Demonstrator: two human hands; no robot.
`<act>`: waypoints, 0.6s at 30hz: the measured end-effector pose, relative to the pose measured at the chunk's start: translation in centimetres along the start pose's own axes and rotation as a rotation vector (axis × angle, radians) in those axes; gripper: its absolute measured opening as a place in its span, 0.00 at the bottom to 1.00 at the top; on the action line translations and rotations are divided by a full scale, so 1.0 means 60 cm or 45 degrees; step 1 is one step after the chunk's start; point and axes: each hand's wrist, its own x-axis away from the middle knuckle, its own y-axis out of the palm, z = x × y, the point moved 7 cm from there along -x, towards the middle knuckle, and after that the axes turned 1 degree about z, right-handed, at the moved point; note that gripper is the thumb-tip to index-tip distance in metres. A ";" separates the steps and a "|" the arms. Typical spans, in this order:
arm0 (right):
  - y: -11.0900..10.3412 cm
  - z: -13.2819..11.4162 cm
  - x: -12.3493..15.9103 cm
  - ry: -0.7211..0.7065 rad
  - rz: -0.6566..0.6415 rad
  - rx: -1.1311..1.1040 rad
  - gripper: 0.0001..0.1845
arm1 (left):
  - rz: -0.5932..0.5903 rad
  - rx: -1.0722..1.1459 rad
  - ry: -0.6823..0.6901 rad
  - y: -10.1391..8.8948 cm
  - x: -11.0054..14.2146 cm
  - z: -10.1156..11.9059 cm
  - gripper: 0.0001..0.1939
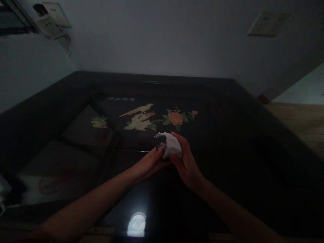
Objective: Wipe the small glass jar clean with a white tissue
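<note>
Both hands meet over the dark table, in the middle of the view. My right hand (186, 162) is closed round a small white cloth pouch (173, 145), thumb below and fingers on its far side. The pouch's open edge faces left. At that edge, my left hand (153, 161) grips a small dark, shiny object (161, 146) under its thumb. Its kind is too dim to make out, and part of it is hidden by the cloth and the thumb. The fingers of my left hand reach beneath the pouch.
The glossy black table (222, 101) bears an inlaid bird (141, 108) and flower (176, 118) and reflects a bright light. Behind it stands a pale wall (162, 40) with sockets (270, 23) at right and more sockets (52, 25) at left. Wooden floor (298, 118) shows at right.
</note>
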 end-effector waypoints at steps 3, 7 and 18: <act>-0.002 0.000 -0.005 0.034 -0.031 -0.015 0.28 | 0.100 -0.015 0.035 -0.007 0.001 0.001 0.26; -0.010 -0.001 -0.013 0.120 -0.006 -0.167 0.25 | 0.220 -0.010 0.086 -0.016 0.001 0.002 0.25; -0.030 0.060 -0.015 0.429 0.289 -0.611 0.25 | 0.209 0.044 0.181 -0.016 -0.004 0.019 0.26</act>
